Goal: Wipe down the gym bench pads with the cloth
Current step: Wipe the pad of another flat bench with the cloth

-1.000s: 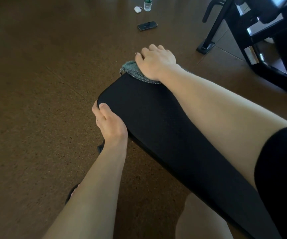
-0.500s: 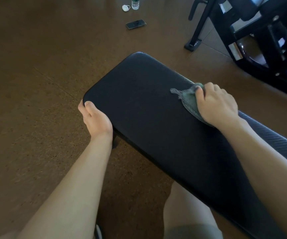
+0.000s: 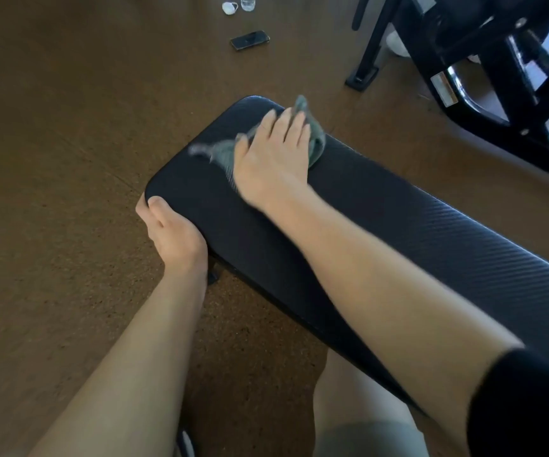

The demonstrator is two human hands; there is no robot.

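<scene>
The right hand (image 3: 271,159) lies flat on the grey-green cloth (image 3: 225,153), fingers straight, pressing it onto the black bench pad (image 3: 381,219) near its far rounded end. That grip is released, a flat palm and no clench. The left hand (image 3: 171,232) grips the pad's near corner, thumb on top and fingers wrapped under the edge, steadying it.

What could go wrong, I'd say: a loose corner of the cloth trails out to the left of the hand, blurred, and more of it pokes past the fingertips. With only a flat palm holding it, the cloth could bunch up or slide out from under the hand, perhaps off the end of the pad and onto the brown floor (image 3: 52,159). The long stretch of pad toward the person's body might also be left unwiped.

The cloth looks thin, soft and crumpled, partly hidden under the hand. The pad is dark, with a fine ribbed texture and rounded corners; I cannot tell if it is damp.
</scene>
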